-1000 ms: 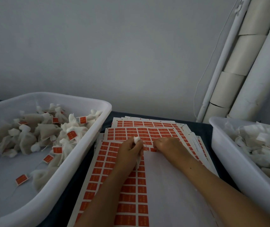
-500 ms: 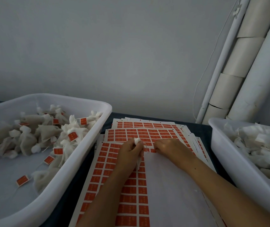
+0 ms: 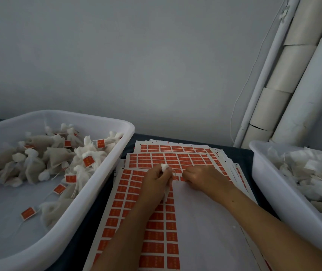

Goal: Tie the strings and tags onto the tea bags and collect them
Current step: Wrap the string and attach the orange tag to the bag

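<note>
Left hand (image 3: 155, 179) grips a white gauze tea bag (image 3: 164, 167) over the top white sheet of orange rectangular tags (image 3: 136, 208) — bag mostly hidden in the fist. Right hand (image 3: 203, 178) just right of it, fingers curled onto the sheet — what they pinch can't be made out

Two white bins, left bin (image 3: 101, 189) and right bin (image 3: 262, 184), wall in the tag sheets (image 3: 199, 231) between them; above the sheets is open.

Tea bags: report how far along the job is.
Done: a heap of tagged bags lies in the left bin. In hand: the left hand grips one bag while the right hand works at the tag sheet. Left: untagged bags fill the right bin.
</note>
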Demonstrator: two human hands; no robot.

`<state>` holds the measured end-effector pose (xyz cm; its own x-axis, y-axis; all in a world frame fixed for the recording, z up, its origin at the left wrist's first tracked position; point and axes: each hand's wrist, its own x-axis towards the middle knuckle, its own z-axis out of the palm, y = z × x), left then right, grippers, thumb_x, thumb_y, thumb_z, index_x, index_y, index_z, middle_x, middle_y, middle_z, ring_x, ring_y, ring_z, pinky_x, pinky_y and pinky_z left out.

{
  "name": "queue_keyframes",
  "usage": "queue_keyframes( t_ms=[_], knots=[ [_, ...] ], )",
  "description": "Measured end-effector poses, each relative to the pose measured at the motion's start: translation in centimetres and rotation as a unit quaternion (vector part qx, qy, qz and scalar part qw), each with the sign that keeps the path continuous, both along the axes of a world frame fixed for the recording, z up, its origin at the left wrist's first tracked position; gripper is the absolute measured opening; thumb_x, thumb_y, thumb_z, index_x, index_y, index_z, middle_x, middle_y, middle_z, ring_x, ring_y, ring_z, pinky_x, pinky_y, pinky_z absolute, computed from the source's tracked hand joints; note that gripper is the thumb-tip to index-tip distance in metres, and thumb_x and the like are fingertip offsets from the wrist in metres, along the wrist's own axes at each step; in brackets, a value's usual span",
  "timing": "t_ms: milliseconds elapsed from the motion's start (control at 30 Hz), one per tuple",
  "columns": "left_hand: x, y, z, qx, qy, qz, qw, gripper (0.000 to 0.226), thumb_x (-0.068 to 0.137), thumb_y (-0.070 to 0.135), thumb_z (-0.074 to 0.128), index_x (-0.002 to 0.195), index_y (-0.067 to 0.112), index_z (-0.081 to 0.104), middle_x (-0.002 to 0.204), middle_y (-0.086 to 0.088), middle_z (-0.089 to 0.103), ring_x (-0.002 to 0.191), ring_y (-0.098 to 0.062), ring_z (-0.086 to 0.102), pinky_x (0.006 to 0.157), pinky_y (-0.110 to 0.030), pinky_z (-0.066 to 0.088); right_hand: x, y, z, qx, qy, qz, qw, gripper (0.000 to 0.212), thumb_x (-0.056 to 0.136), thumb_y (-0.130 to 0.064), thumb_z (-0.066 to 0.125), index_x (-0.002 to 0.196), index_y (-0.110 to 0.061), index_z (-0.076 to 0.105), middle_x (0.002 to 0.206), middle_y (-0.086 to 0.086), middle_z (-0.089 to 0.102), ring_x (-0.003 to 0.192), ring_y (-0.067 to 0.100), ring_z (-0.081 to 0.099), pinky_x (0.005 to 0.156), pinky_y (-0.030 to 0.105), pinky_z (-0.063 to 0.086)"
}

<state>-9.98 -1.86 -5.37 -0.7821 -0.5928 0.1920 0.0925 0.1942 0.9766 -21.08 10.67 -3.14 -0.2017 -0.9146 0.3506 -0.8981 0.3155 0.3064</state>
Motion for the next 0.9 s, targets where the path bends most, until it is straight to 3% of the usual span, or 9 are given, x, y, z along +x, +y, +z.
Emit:
queue_keyframes(
  t_ms=[67,167,233,367,433,600,733,800,900],
  knots=[
    [0.0,0.0,0.0,-0.002,-0.004,0.0,1.0,0.031,0.098,0.029,0.045,0.072,0.015,0.055,0.075,-0.006,0.062,0.067,-0.013,0.057,0.064,-0.015,0.047,0.1,-0.1,0.1,-0.006,0.005,-0.001,1.0,0.037,0.051,-0.013,0.091,0.083,-0.012,0.073,0.084,0.004,0.074,0.066,0.021,0.071,0.062,0.031,0.057],
    [0.0,0.0,0.0,-0.006,-0.005,-0.003,1.0,0.032,0.098,0.029,0.045,0.07,0.017,0.053,0.065,0.003,0.056,0.059,-0.005,0.052,0.058,-0.011,0.043,-0.1,-0.4,-0.1,0.007,-0.028,-0.028,0.999,0.025,0.085,-0.017,0.067,0.109,-0.012,0.065,0.113,0.007,0.067,0.093,0.025,0.068,0.085,0.033,0.053],
    [0.0,0.0,0.0,-0.004,-0.006,0.001,1.0,0.032,0.098,0.029,0.045,0.07,0.017,0.054,0.065,0.004,0.056,0.058,-0.004,0.053,0.057,-0.01,0.042,-0.5,-0.5,-0.5,-0.017,-0.05,-0.039,0.998,0.025,0.094,-0.022,0.054,0.117,-0.015,0.061,0.122,0.004,0.063,0.101,0.023,0.065,0.092,0.029,0.048],
    [0.0,0.1,0.1,0.013,-0.012,0.018,1.0,0.031,0.098,0.029,0.045,0.071,0.018,0.054,0.067,0.004,0.058,0.06,-0.004,0.054,0.056,-0.01,0.041,-0.2,-0.8,-0.7,-0.117,-0.162,-0.08,0.976,0.019,0.094,-0.029,0.053,0.107,-0.019,0.061,0.109,-0.001,0.067,0.085,0.01,0.064,0.077,0.006,0.036],
    [0.1,0.1,0.3,0.043,-0.003,0.027,0.999,0.032,0.098,0.028,0.045,0.07,0.017,0.055,0.067,0.003,0.06,0.059,-0.004,0.057,0.056,-0.01,0.042,0.1,-0.9,-0.9,-0.153,-0.257,-0.103,0.949,0.012,0.093,-0.031,0.054,0.099,-0.022,0.059,0.101,-0.005,0.066,0.075,0.002,0.058,0.067,0.002,0.035],
    [0.4,-0.1,1.0,0.157,0.019,0.053,0.986,0.026,0.095,0.027,0.051,0.072,0.019,0.059,0.065,0.005,0.061,0.059,-0.006,0.058,0.051,-0.013,0.046,0.7,-2.4,-1.2,-0.256,-0.402,-0.178,0.861,0.013,0.087,-0.03,0.064,0.089,-0.023,0.053,0.083,-0.011,0.056,0.076,0.005,0.057,0.061,0.009,0.04],
    [0.5,0.1,1.3,0.151,0.018,0.055,0.987,0.018,0.091,0.025,0.057,0.074,0.02,0.06,0.08,0.001,0.066,0.079,-0.015,0.06,0.061,-0.022,0.045,1.4,-3.6,-1.5,-0.261,-0.403,-0.235,0.845,0.017,0.085,-0.019,0.066,0.09,-0.023,0.05,0.086,-0.009,0.054,0.075,0.005,0.052,0.058,0.009,0.035],
    [0.7,0.2,1.4,0.153,0.025,0.053,0.986,0.012,0.089,0.022,0.06,0.077,0.021,0.062,0.086,0.0,0.066,0.086,-0.019,0.059,0.068,-0.027,0.047,1.6,-4.1,-1.6,-0.274,-0.412,-0.243,0.834,0.014,0.087,-0.012,0.062,0.09,-0.021,0.051,0.092,-0.006,0.056,0.08,0.007,0.052,0.064,0.012,0.039],
    [0.9,0.2,1.5,0.144,0.051,0.039,0.987,0.012,0.09,0.021,0.059,0.079,0.018,0.064,0.08,-0.001,0.067,0.079,-0.017,0.06,0.068,-0.026,0.046,2.1,-4.6,-1.6,-0.329,-0.443,-0.251,0.795,0.013,0.088,-0.008,0.059,0.091,-0.02,0.053,0.093,-0.006,0.054,0.084,0.009,0.052,0.074,0.018,0.044]
  ],
)
